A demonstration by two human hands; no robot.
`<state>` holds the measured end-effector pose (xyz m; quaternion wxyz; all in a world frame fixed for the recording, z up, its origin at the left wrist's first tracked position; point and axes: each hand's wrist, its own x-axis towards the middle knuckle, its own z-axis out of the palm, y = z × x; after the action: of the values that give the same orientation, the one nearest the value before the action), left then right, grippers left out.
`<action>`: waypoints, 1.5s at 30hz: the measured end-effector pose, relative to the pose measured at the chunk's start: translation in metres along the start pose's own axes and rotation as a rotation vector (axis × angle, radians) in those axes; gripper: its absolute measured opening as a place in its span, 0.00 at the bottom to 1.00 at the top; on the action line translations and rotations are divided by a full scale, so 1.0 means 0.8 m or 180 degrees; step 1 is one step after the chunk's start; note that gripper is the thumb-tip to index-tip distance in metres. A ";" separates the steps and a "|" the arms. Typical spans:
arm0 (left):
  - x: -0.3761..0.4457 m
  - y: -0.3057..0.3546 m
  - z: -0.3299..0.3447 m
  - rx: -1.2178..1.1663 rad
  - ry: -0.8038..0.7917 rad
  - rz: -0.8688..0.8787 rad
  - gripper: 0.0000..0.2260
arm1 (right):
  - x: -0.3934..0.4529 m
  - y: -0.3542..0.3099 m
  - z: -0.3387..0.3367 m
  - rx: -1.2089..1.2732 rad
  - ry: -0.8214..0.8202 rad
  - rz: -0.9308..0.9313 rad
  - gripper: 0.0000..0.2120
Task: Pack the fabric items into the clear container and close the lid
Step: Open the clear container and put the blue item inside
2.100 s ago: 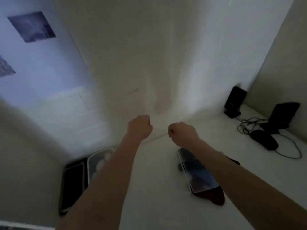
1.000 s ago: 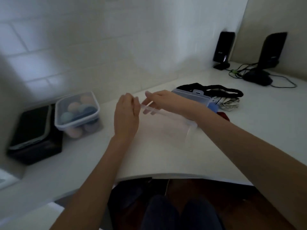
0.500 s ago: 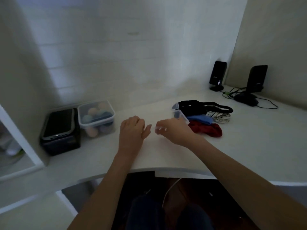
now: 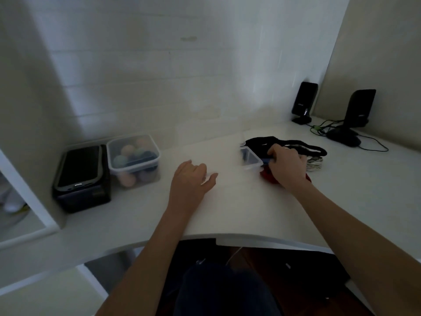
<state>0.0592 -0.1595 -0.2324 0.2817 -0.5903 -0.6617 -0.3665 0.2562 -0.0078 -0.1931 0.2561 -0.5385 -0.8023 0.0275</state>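
Observation:
A small clear container (image 4: 250, 158) stands open on the white desk (image 4: 239, 208), right of centre. Behind and to its right lies a pile of fabric items: a black band (image 4: 300, 143), a blue piece (image 4: 266, 160), a red piece (image 4: 266, 176) and a striped piece (image 4: 316, 162). My right hand (image 4: 287, 166) rests on this pile with its fingers curled around the blue piece, right beside the container. My left hand (image 4: 191, 180) lies flat on the desk with fingers apart, well left of the container. A faint clear lid edge (image 4: 206, 177) shows under its fingers.
At the back left stand a lidded tub of coloured balls (image 4: 133, 157) and a black box (image 4: 83, 179). Two black speakers (image 4: 304, 102) (image 4: 359, 109), a dark mouse (image 4: 344, 138) and cables occupy the far right corner. The desk's curved front edge (image 4: 227, 236) runs above my knees.
My right hand has moved from the middle of the desk rightward onto the fabric pile and closed on the blue piece. My left hand has stayed flat on the desk.

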 end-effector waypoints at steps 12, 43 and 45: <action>0.002 0.009 -0.012 -0.0156 -0.0063 -0.0174 0.16 | 0.030 0.005 -0.003 0.0652 -0.0533 0.0316 0.13; 0.108 -0.038 -0.005 -0.2444 -0.0735 -0.1902 0.06 | 0.067 -0.132 0.009 0.3393 -0.2246 -0.0783 0.17; 0.106 -0.041 -0.005 -0.2564 -0.0717 -0.1806 0.08 | 0.067 -0.130 0.013 0.3435 -0.2106 -0.0913 0.15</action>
<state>0.0144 -0.1150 -0.1667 -0.1522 -0.4850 -0.6284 -0.5889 0.1481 -0.0016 -0.1482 0.2311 -0.1847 -0.7762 0.5568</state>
